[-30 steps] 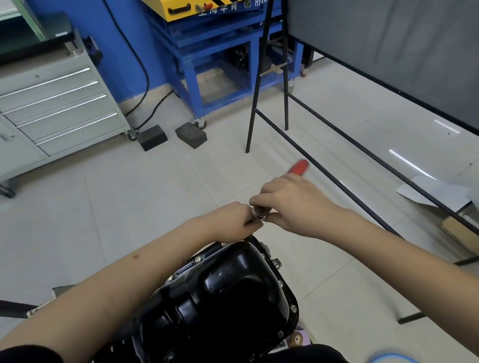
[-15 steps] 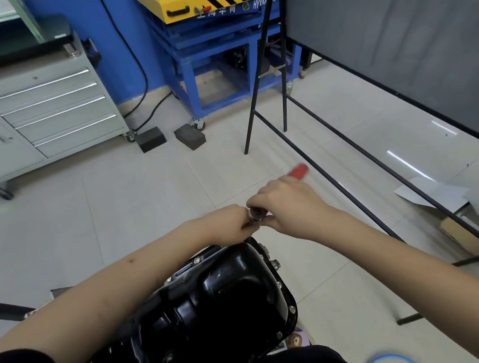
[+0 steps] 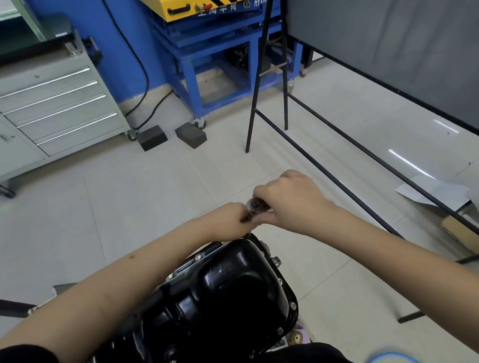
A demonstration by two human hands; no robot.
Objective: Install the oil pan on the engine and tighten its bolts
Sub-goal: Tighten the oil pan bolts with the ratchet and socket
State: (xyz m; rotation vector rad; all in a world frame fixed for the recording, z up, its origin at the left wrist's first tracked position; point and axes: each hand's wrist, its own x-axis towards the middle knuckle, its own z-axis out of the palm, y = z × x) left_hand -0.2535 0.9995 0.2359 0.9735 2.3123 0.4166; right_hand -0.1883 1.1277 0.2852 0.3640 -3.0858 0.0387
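A glossy black oil pan [image 3: 231, 293] sits on the engine below me, with several bolts along its flange [image 3: 277, 262]. At the pan's far end my right hand [image 3: 289, 200] grips a ratchet wrench, whose round metal head [image 3: 256, 204] shows by my knuckles; the handle is hidden inside the fist. My left hand [image 3: 230, 218] is curled at the socket just under the ratchet head, above the far flange. The bolt under the socket is hidden by my hands.
A grey drawer cabinet [image 3: 38, 113] stands at the back left, a blue and yellow lift stand [image 3: 219, 45] at the back centre. Two black blocks [image 3: 169, 136] lie on the tiled floor. A black metal frame [image 3: 333, 166] and cardboard scraps [image 3: 454, 210] are to the right.
My right hand has swung the ratchet handle; the red handle tip that stuck out beyond my fingers is now hidden. Both hands stay at the pan's far end.
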